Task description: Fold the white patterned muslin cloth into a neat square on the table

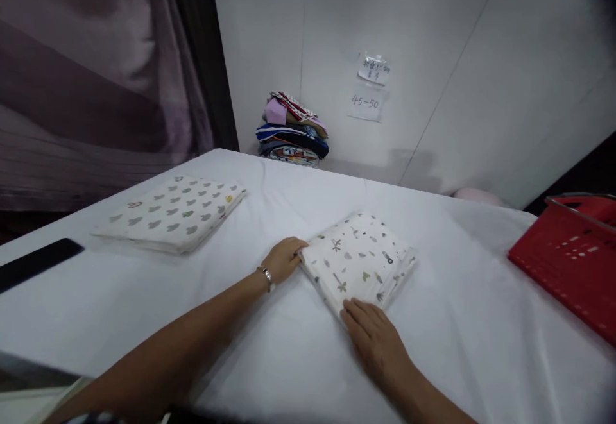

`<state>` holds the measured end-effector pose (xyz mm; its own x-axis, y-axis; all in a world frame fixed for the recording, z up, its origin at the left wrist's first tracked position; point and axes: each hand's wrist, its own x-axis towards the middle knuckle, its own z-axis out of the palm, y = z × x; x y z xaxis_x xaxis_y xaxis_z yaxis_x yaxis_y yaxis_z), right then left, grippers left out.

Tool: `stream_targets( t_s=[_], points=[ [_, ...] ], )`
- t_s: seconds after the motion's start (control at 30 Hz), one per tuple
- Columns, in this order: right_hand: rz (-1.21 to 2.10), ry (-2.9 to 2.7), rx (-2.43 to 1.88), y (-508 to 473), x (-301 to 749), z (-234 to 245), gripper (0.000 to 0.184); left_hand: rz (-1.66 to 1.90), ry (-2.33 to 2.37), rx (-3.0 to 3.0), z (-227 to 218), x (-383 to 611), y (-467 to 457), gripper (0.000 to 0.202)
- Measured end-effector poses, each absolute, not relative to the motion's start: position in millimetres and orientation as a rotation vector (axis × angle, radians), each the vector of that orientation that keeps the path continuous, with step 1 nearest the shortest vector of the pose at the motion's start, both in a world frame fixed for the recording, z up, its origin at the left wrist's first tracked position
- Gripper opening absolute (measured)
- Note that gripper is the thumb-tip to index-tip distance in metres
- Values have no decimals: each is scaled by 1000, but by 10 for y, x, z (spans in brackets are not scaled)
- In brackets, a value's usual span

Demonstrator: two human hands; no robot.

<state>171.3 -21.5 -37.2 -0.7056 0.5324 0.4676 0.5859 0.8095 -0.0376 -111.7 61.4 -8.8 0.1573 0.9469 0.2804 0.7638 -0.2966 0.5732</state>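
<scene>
Printed cloth: we have the folded cloth with palm and leaf prints (356, 260) around the middle of the white-covered worktop (481, 340), turned so one corner points toward its far edge.
Left hand: ours (283, 258) has its fingers bent over the cloth's left corner; we cannot tell whether the thumb pinches beneath.
Right hand: ours (378, 340) lies flat on the cloth's near corner, fingers extended and close together.
Folding so far: we judge it nearly done, since the cloth is already a compact, layered block; a second folded cloth with grey prints (176, 215) lies near the worktop's left edge.
Folding left: perhaps only squaring, as the layers along the right side look slightly uneven to us.
Hard to see: we lose the cloth's underside and the left thumb; the red basket (572, 263) is cut off beyond the worktop's right side, and the dark flat object (33, 263) at the left edge we cannot identify.
</scene>
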Motion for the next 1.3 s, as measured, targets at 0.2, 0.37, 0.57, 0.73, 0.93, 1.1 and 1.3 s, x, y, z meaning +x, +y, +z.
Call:
stream_targets(
  t_s=[0.2, 0.37, 0.57, 0.73, 0.93, 1.1, 1.3],
  points=[
    [-85, -2537, -808, -364, 1640, -250, 49, 788, 1743, 2013, 15, -1200, 385, 28],
    [330, -2500, -826, -255, 1718, 120, 42, 970, 1592, 2047, 239, -945, 408, 43],
    [298, -2392, -1071, 599, 1503, 371, 41, 654, 1713, 2365, 199, -365, 421, 53],
    [120, -2504, -1424, 1403, 1389, 249, 56, 357, 1883, 2365, -67, -270, 429, 69],
    [241, -2531, -1647, 1727, 1585, -35, 61, 373, 1876, 2381, -130, -323, 449, 67],
    [305, -2393, -1726, 1858, 1900, 44, 55, 533, 1796, 2389, 1, -291, 337, 62],
    [356, -2298, -1944, 1906, 2322, 78, 55, 583, 1142, 2718, 40, 53, -183, 63]
  ],
)
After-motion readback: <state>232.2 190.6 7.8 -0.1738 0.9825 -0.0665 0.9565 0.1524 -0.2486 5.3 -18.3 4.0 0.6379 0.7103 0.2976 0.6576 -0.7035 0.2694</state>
